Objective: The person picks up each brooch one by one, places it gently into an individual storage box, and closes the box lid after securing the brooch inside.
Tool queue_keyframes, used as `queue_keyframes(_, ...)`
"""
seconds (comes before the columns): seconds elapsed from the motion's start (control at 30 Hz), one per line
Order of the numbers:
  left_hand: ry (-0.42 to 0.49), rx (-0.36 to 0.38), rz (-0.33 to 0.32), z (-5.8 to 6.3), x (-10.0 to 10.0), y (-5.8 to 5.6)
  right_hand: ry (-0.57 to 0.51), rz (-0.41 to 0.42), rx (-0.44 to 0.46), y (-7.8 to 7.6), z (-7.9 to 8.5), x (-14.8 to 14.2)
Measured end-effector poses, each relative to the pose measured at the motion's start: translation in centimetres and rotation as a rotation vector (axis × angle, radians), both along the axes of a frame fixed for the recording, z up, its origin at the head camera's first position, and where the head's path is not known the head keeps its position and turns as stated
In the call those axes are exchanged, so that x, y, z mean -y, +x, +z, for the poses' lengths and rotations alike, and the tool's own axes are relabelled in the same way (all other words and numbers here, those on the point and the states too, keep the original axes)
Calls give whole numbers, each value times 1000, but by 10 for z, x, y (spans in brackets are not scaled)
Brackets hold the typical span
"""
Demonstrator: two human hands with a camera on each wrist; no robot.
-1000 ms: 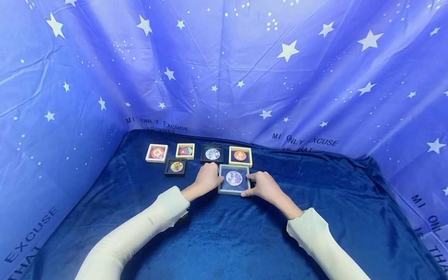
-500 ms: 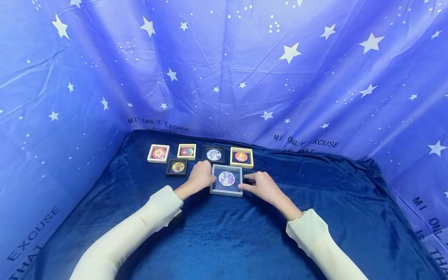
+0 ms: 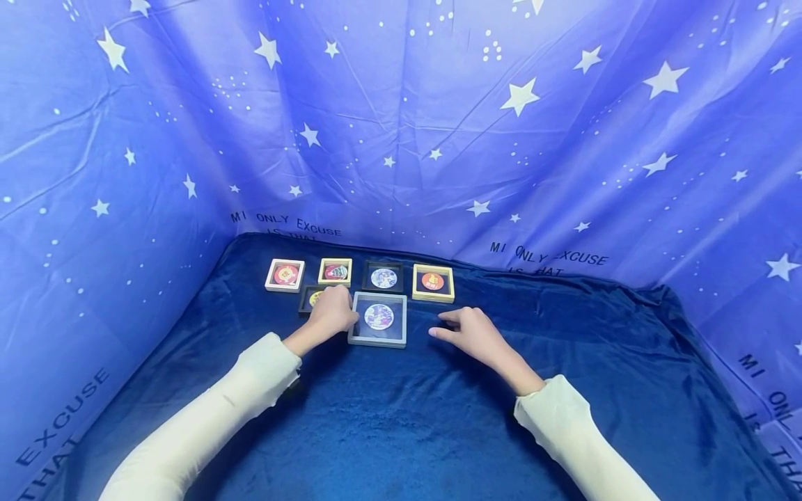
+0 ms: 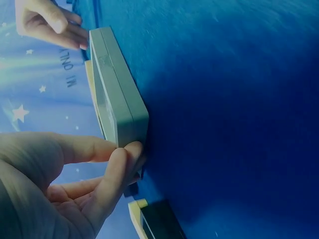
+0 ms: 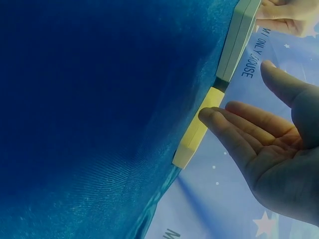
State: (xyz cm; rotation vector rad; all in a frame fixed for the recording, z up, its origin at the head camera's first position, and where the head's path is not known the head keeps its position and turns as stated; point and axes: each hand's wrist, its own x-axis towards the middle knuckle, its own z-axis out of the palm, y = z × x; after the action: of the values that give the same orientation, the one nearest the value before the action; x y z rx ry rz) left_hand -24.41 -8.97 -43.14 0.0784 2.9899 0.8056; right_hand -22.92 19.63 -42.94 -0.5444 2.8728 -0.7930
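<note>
My left hand (image 3: 328, 311) pinches the left edge of a grey square display frame (image 3: 377, 342) holding a round purple-and-white badge (image 3: 379, 317). In the left wrist view, thumb and fingers meet at one corner of this thick frame (image 4: 118, 82). To its right, apart from it, my right hand (image 3: 471, 330) hovers with loosely extended fingers and holds nothing. The right wrist view shows that hand's fingers (image 5: 234, 137) overlapping a yellow frame (image 5: 192, 134) farther back. A small black frame (image 3: 305, 300) with a yellow badge is partly hidden behind my left hand.
Along the back stand a pale pink frame (image 3: 268, 284), a cream one (image 3: 323, 280), a black one (image 3: 370, 285) and a yellow one (image 3: 432, 298), each with a round badge. Dark blue velvet cloth (image 3: 388, 424) covers the table; starry blue curtains (image 3: 401, 104) enclose it.
The grey frame has slid left with my left hand, which now partly covers the small black frame. My right hand has let go of the frame and stayed nearly in place.
</note>
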Motion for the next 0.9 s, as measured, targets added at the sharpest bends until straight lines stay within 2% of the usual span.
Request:
queue_keyframes(0.2,-26,-13,10,2,8,1,4,0,-5,1,2,-1)
queue_keyframes(0.6,-29,-11,3,6,7,-2,1,-12,-11,-1,5,-7)
queue_keyframes(0.9,1,-81,-3,13,9,-6,12,-28,0,-3,5,-14)
